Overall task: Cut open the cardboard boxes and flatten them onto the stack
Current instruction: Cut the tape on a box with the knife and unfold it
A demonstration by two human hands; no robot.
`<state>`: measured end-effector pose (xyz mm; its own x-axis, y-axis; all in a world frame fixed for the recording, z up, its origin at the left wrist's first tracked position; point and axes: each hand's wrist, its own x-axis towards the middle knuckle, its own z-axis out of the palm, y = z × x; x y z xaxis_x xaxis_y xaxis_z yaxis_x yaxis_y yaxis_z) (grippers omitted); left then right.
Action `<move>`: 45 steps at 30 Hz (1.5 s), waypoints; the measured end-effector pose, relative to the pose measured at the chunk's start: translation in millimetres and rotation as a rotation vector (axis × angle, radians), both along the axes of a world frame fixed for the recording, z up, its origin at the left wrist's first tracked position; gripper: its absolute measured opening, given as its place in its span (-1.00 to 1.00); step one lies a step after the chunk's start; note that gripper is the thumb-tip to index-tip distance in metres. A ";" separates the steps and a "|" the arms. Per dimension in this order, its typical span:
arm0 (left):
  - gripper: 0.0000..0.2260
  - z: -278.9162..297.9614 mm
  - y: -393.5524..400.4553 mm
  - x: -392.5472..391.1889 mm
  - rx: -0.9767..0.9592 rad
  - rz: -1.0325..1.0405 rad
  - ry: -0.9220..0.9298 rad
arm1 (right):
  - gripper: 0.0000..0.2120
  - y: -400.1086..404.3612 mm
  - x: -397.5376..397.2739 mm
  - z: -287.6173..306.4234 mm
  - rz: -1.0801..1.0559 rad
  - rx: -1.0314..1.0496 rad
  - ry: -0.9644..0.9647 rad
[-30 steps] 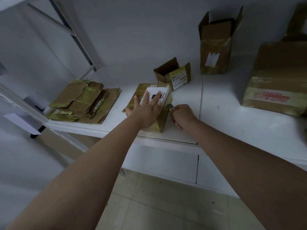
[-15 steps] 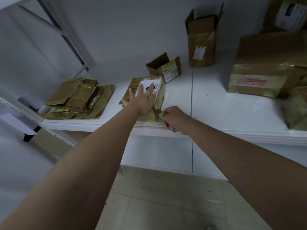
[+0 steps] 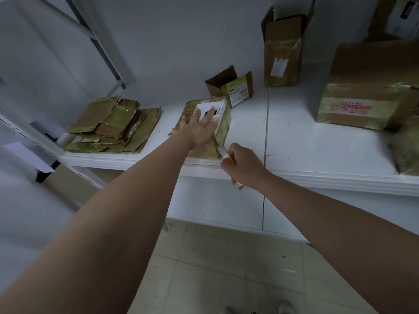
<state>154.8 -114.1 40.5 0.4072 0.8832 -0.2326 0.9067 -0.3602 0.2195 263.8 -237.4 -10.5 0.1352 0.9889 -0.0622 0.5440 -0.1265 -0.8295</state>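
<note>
A small taped cardboard box (image 3: 223,126) with a white label lies on the white shelf (image 3: 294,141) near its front edge. My left hand (image 3: 200,128) presses flat on top of it, fingers spread. My right hand (image 3: 241,165) is closed on a utility knife (image 3: 223,151); the blade sits at the box's near right corner. To the left a stack of flattened cardboard (image 3: 113,125) lies on the shelf.
A small open box (image 3: 231,86) stands just behind the held one. A tall open box (image 3: 283,48) stands against the back wall. A large taped box (image 3: 367,91) fills the right side, with another package (image 3: 405,146) at the far right edge. Tiled floor lies below.
My right hand has drawn the knife back along the box's right side toward the shelf's front edge. The left hand stays pressed on the box.
</note>
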 end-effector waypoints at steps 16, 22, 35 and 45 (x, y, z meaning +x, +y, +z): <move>-0.43 -0.4 2.5 2.0 0.025 -0.032 -0.004 | -0.86 12.3 5.3 -9.7 0.209 0.006 -0.649; -0.37 5.1 1.4 0.8 -0.011 -0.093 -0.021 | -0.90 11.7 26.4 -2.8 0.136 -0.048 -0.382; -0.50 -7.3 13.8 -28.5 0.099 -0.177 -0.191 | -0.85 28.6 69.8 -9.3 -0.083 0.049 -0.567; -0.54 -10.1 16.6 -29.4 0.174 -0.227 -0.121 | -0.84 40.9 72.4 -15.1 0.030 0.060 -0.697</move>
<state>125.4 -97.5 30.4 0.6138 0.7891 -0.0235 0.7700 -0.5919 0.2383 336.2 -196.5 -25.6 0.0958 0.9918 0.0843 0.9544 -0.0675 -0.2906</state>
